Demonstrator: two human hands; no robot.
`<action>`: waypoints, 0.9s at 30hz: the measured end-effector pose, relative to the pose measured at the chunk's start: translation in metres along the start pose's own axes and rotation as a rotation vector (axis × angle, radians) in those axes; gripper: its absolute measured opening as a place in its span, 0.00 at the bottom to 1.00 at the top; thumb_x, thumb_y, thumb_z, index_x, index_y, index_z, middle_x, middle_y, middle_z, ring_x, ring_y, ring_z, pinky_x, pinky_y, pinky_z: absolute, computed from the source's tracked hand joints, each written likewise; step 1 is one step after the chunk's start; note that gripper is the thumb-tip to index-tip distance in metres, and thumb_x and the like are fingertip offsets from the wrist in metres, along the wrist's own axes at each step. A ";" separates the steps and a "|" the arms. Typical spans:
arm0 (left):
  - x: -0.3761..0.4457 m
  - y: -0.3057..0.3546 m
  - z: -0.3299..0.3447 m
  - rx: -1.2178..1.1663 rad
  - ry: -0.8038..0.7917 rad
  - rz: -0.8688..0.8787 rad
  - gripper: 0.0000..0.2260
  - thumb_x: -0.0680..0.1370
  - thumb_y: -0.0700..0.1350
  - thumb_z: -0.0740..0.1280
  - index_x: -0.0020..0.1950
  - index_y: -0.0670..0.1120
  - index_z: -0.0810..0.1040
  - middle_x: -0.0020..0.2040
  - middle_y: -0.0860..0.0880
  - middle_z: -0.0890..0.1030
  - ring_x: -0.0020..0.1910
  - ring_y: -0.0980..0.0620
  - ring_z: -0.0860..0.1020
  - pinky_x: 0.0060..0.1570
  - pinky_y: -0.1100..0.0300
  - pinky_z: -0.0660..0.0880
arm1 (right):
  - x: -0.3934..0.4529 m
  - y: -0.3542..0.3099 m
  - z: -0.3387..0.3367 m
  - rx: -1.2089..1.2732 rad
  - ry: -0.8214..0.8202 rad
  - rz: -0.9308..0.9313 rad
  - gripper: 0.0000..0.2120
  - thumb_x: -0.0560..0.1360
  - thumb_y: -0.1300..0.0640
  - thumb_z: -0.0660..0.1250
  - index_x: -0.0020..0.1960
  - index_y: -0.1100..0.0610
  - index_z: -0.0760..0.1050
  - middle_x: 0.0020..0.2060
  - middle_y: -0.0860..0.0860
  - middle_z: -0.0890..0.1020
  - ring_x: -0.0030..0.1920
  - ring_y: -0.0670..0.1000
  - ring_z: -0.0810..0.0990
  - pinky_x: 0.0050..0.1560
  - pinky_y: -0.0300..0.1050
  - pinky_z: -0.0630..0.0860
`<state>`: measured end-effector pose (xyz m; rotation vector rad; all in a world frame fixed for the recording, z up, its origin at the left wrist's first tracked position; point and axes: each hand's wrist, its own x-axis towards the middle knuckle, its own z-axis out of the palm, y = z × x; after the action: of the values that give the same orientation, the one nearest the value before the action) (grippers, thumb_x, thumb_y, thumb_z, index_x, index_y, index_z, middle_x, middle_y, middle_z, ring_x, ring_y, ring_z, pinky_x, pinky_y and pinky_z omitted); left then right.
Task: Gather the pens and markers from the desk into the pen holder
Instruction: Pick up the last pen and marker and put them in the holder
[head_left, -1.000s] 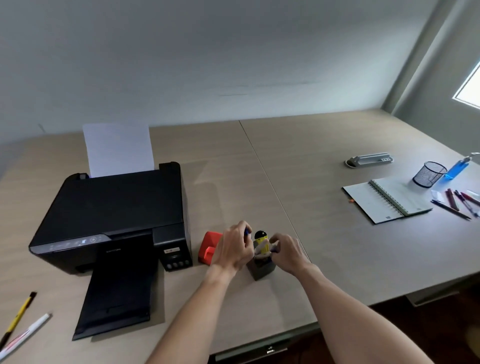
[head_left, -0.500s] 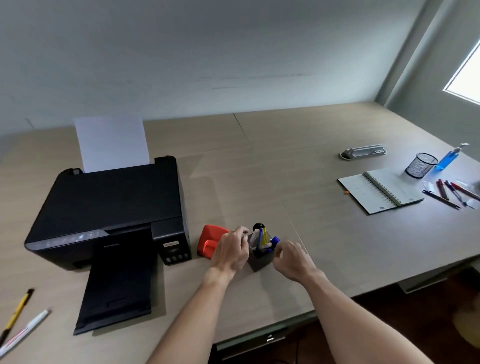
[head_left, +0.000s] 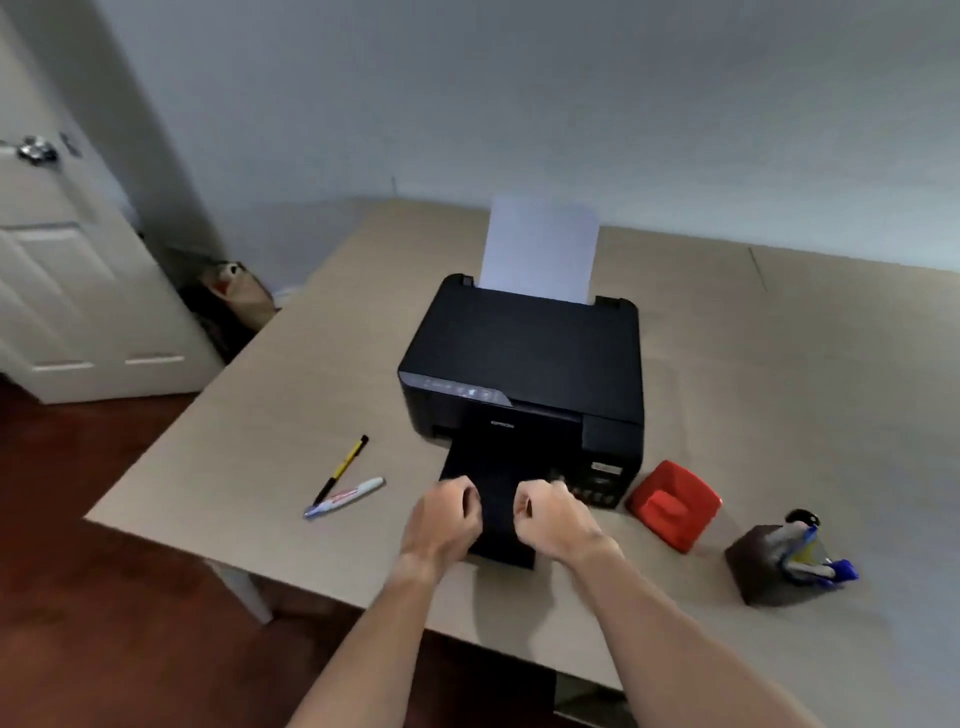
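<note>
Hovering above printer tray (head_left: 500, 467), left hand (head_left: 441, 519), right hand (head_left: 550, 519) curl empty fingers (head_left: 470, 500); marker (head_left: 345, 497) near desk edge (head_left: 218, 545)

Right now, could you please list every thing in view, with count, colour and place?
desk: one, light wood, under everything
printer: one, black, desk middle
paper sheet: one, white, upright behind printer
pen: one, yellow and black, left of printer
marker: one, white, beside the pen
desk tool: one, red, right of printer
pen holder: one, dark, far right, holding pens
door: one, white, far left
left hand: one, empty, fingers curled, above printer tray
right hand: one, empty, fingers curled, beside the left
</note>
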<state>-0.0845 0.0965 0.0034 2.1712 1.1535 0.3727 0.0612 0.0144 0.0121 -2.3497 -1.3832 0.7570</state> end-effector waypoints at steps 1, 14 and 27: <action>-0.001 -0.018 -0.014 0.003 0.050 -0.045 0.09 0.76 0.43 0.60 0.40 0.45 0.77 0.38 0.46 0.81 0.38 0.46 0.79 0.40 0.49 0.77 | 0.009 -0.021 0.011 -0.010 -0.021 -0.027 0.08 0.67 0.59 0.59 0.41 0.52 0.76 0.41 0.53 0.81 0.42 0.57 0.80 0.46 0.51 0.79; 0.030 -0.213 -0.089 0.240 -0.020 -0.382 0.16 0.77 0.43 0.62 0.63 0.51 0.78 0.69 0.46 0.72 0.67 0.42 0.68 0.66 0.47 0.65 | 0.111 -0.162 0.150 -0.280 0.016 -0.259 0.20 0.74 0.70 0.57 0.64 0.59 0.69 0.61 0.57 0.73 0.61 0.59 0.70 0.63 0.55 0.71; 0.063 -0.236 -0.096 0.268 -0.204 -0.227 0.09 0.78 0.41 0.63 0.54 0.47 0.82 0.61 0.46 0.75 0.61 0.41 0.74 0.63 0.46 0.70 | 0.142 -0.163 0.171 -0.313 -0.025 -0.168 0.15 0.74 0.68 0.63 0.59 0.58 0.69 0.58 0.57 0.74 0.59 0.58 0.71 0.57 0.50 0.70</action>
<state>-0.2479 0.2832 -0.0824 2.2078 1.3767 -0.1063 -0.0981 0.2173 -0.0840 -2.4127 -1.7964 0.5575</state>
